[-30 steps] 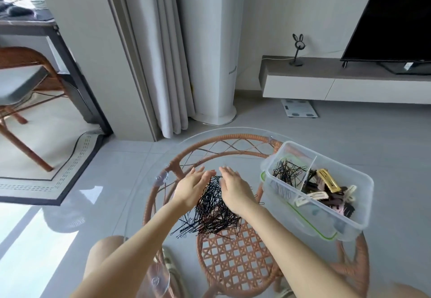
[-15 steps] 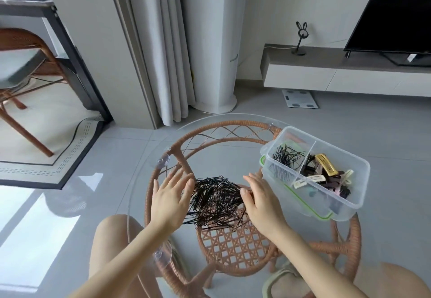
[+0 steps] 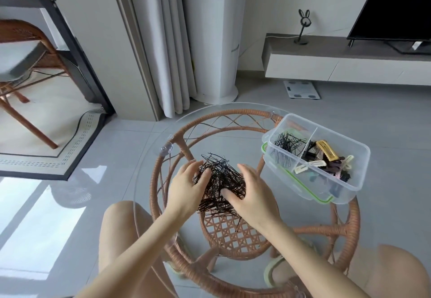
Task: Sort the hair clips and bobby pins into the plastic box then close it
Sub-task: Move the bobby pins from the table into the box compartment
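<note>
A heap of black bobby pins [image 3: 220,181] lies on the round glass table top [image 3: 149,181]. My left hand [image 3: 186,185] presses against its left side, and my right hand [image 3: 251,195] cups its right side, fingers curled into the pins. The heap is bunched between both palms. To the right stands a clear plastic box [image 3: 349,190], open, with a divider. Its left compartment holds some bobby pins [image 3: 288,144]; its right compartment holds coloured hair clips [image 3: 326,160]. The box rests on a green-edged lid [image 3: 324,200].
The glass top sits on a woven rattan frame [image 3: 158,181] with a lower lattice shelf [image 3: 233,232]. My bare knees show below the table. A curtain [image 3: 163,40], a white column unit [image 3: 214,40] and a low TV bench [image 3: 338,64] stand behind.
Both hands have closed inward from the sides of the spread pins, gathering them into a tighter, taller heap between the palms.
</note>
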The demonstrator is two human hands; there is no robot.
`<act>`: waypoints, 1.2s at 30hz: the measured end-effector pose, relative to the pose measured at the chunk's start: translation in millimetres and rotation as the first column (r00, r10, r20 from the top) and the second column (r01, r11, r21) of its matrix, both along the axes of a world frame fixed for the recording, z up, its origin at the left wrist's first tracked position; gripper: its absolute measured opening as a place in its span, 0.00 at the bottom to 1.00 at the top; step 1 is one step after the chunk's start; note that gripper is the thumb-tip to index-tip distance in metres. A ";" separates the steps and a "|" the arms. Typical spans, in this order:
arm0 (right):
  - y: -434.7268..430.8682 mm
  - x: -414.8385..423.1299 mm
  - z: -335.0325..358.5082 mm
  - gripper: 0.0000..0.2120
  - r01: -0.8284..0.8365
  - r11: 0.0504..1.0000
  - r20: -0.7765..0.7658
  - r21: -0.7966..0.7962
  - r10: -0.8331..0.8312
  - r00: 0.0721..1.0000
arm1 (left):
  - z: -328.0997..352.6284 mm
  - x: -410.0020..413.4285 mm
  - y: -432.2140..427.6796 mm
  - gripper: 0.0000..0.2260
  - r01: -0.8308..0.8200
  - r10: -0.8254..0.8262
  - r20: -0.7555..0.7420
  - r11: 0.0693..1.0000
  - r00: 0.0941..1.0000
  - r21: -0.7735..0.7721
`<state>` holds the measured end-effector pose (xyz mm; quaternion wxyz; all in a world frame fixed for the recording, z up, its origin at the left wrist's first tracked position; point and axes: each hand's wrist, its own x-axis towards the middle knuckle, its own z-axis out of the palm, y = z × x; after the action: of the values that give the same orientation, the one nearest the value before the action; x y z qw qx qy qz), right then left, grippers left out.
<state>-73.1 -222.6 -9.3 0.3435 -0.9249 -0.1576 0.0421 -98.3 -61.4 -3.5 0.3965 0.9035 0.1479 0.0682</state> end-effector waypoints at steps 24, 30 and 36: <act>-8.8 6.3 34.4 0.14 -0.196 0.961 0.127 -0.197 0.223 0.966 | 8.2 4.4 14.5 0.23 0.328 -0.202 -0.349 0.876 0.915 0.353; -22.6 7.9 75.4 0.08 -0.160 0.980 0.143 -0.116 0.176 0.974 | 14.5 4.8 18.1 0.23 0.308 -0.202 -0.354 0.911 0.913 0.275; -42.4 17.0 113.2 0.05 -0.003 1.000 0.186 0.010 0.001 0.982 | 22.0 6.7 25.6 0.15 0.314 -0.212 -0.356 0.914 0.910 0.257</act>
<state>-56.1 -265.0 103.9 0.3321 -0.9227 -0.1905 -0.0451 -91.6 -35.8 18.5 0.2265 0.9648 0.0732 -0.1118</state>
